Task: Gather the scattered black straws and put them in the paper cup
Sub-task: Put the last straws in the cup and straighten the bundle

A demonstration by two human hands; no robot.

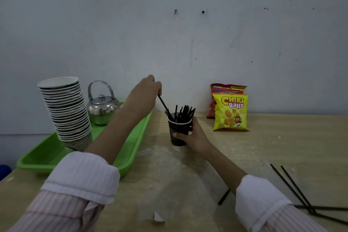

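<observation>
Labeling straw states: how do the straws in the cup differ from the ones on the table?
The cup straws stand near upright, bunched inside the cup; the table straws lie flat, some crossing. The cup straws are half hidden by the cup wall; the table straws show full length. The cup is gripped by the right hand; the table straws lie untouched. Both sets are thin and black.

Legible print appears on two snack bags only. The yellow bag (230, 112) reads "CHIKI Balls" in large red and white letters across its upper front. The red bag (226, 90), standing directly behind the yellow bag and touching it, reads "Kentang Goreng" near its top edge. Smaller print on both bags cannot be read.
</observation>
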